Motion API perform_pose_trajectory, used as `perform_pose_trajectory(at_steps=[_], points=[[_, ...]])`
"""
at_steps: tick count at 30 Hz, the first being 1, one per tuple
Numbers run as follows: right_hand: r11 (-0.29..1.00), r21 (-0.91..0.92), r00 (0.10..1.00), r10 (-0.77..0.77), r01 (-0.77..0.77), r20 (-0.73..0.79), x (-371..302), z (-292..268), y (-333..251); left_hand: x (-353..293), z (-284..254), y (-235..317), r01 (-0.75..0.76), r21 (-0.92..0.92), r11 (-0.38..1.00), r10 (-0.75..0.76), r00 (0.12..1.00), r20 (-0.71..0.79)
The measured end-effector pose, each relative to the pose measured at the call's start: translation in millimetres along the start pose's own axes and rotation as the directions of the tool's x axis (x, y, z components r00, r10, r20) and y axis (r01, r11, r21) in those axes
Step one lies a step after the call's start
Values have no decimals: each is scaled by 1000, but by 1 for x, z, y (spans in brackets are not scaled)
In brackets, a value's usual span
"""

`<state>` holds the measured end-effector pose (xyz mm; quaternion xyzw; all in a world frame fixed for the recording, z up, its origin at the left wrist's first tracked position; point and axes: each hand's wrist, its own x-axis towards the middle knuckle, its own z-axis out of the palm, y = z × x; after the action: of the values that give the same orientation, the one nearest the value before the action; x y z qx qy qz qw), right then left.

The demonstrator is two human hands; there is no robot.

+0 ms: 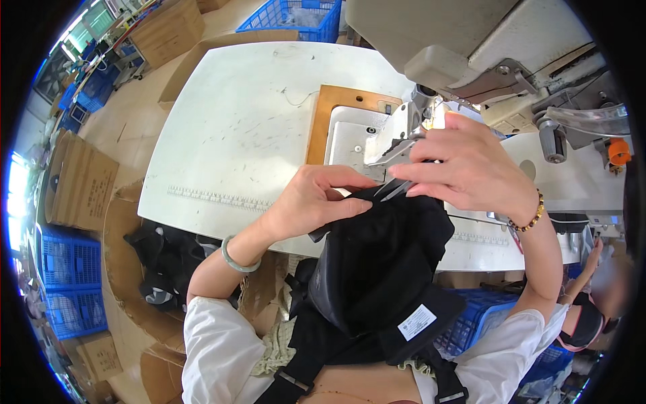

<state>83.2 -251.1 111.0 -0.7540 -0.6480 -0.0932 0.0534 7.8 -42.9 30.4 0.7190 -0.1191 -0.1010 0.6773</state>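
Note:
My left hand (313, 202) pinches the upper edge of a black fabric piece (397, 249) between thumb and fingers. The piece is soft and bulging, with a white printed label (416, 322) on its lower flap, and it hangs over the table's near edge against my body. In my right hand (464, 161) is a pair of small metal thread snips (393, 190), blades pointing down-left at the fabric edge, close to my left fingertips. My right fingers partly cover the snips' handles. Just beyond both hands is the sewing machine's needle area (397, 135), partly hidden by my right hand.
The machine head (464, 47) overhangs at upper right. A white table (229, 121) with a printed ruler strip spreads to the left. Below it, a cardboard box (124, 269) holds black pieces. Blue crates (70, 259) stand farther left; another person (589, 310) sits at right.

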Motion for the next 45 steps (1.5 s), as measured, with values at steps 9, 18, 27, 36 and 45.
perform_pose_trajectory(at_steps=[9, 18, 27, 36, 45], points=[[994, 105, 999, -22, 18, 34, -1, 1, 3, 7, -8, -4, -49, 34, 998, 45, 993, 108], [999, -11, 999, -37, 37, 6, -4, 6, 0, 12, -8, -6, -62, 90, 994, 50, 990, 129], [999, 29, 999, -20, 19, 29, -9, 4, -2, 12, -6, -6, -121, 126, 985, 98, 981, 170], [996, 30, 996, 85, -85, 18, -20, 3, -1, 13, -5, -1, -14, 73, 997, 2, 987, 158], [996, 60, 998, 57, -60, 40, -19, 3, 1, 17, -3, -4, -36, 44, 998, 29, 988, 149]])
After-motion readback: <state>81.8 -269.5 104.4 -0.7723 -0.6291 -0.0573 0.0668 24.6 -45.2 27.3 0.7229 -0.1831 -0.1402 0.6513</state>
